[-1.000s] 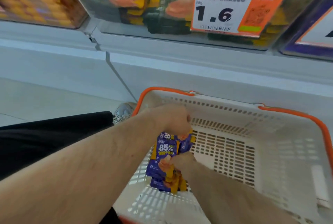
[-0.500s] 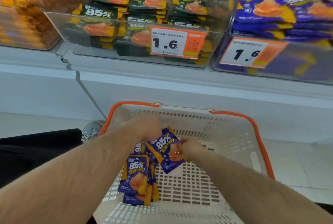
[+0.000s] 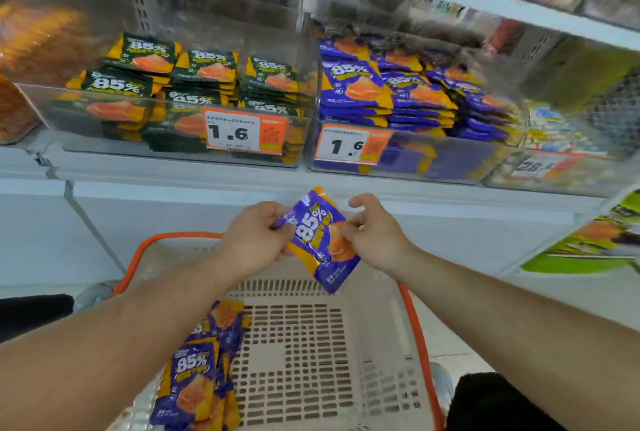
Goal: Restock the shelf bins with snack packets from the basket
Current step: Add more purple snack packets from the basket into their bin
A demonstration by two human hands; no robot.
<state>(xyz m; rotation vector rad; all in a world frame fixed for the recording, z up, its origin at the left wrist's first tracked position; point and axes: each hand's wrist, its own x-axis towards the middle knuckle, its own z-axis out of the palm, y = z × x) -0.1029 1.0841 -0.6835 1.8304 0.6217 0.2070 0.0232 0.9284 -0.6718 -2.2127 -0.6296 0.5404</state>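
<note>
At frame centre a purple packet [image 3: 320, 240] is pinched at opposite edges by the left hand [image 3: 254, 240] and right hand [image 3: 375, 236], fingers curled, probably to be flattened for the purple bin [image 3: 408, 160] at upper right. More packets [image 3: 202, 371] are left in the basket [image 3: 415, 344], lower left.

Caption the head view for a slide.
Both hands, left hand and right hand, hold a purple packet above the basket.

A purple snack packet [image 3: 320, 240] marked 85% is tilted above the basket [image 3: 414, 323]. More purple packets [image 3: 202, 371] lie at the basket's near left. Matching packets fill the far right bin [image 3: 398, 160].
</note>
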